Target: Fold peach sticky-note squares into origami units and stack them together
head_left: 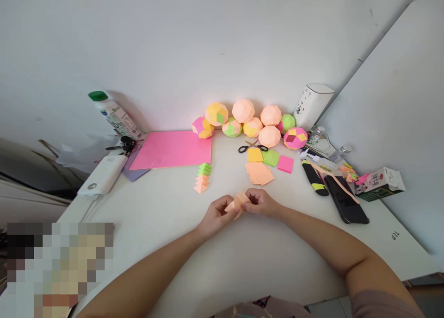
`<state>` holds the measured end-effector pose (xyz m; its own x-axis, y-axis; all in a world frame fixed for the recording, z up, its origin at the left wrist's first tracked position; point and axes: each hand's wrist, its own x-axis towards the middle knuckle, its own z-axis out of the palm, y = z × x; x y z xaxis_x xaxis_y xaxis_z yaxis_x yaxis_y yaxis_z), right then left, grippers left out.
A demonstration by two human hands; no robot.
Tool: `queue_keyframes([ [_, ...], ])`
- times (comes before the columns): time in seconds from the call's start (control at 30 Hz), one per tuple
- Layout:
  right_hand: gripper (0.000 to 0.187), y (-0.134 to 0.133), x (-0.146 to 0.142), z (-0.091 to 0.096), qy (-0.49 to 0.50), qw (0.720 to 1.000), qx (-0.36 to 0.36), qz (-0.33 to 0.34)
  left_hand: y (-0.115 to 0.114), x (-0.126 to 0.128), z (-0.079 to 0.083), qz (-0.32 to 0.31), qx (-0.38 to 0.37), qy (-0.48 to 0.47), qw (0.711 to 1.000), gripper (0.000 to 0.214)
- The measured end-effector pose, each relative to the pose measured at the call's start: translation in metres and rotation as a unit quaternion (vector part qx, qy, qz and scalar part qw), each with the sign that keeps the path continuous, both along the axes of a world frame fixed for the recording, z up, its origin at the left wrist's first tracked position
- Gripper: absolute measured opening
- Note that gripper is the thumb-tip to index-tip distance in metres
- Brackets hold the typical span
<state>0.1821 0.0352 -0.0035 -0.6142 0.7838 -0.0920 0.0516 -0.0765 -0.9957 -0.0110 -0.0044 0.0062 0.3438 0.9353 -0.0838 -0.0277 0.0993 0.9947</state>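
My left hand and my right hand pinch a partly folded piece of peach paper between them, above the white table. Its lower edges are covered by my fingers. Beyond it lies a fanned stack of peach paper squares. Behind that stack are yellow paper squares, green ones and pink ones. To the left, a row of folded green and peach paper units stands on the table.
Several faceted paper balls are piled by the wall. Black-handled scissors lie before them. A pink board, a bottle and a white device are left; a phone and a small carton are right.
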Motion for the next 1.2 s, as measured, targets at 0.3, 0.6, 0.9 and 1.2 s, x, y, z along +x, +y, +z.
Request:
queue_keyframes([
  [0.3, 0.027, -0.001, 0.001, -0.002, -0.05, 0.999, 0.018, -0.002, -0.002, 0.004, -0.004, 0.006, -0.034, -0.028, 0.999, 0.025],
  [0.6, 0.029, -0.001, 0.001, 0.001, -0.086, 0.996, 0.037, 0.001, -0.004, 0.006, -0.005, 0.017, -0.022, -0.071, 0.997, 0.031],
  [0.9, 0.031, -0.001, -0.001, 0.003, -0.048, 0.998, 0.046, 0.008, -0.006, 0.006, -0.01, 0.044, 0.049, -0.079, 0.995, 0.027],
  [1.2, 0.032, 0.0, 0.0, 0.0, -0.042, 0.997, 0.067, -0.004, -0.003, 0.002, -0.014, 0.024, 0.113, 0.043, 0.992, 0.015],
])
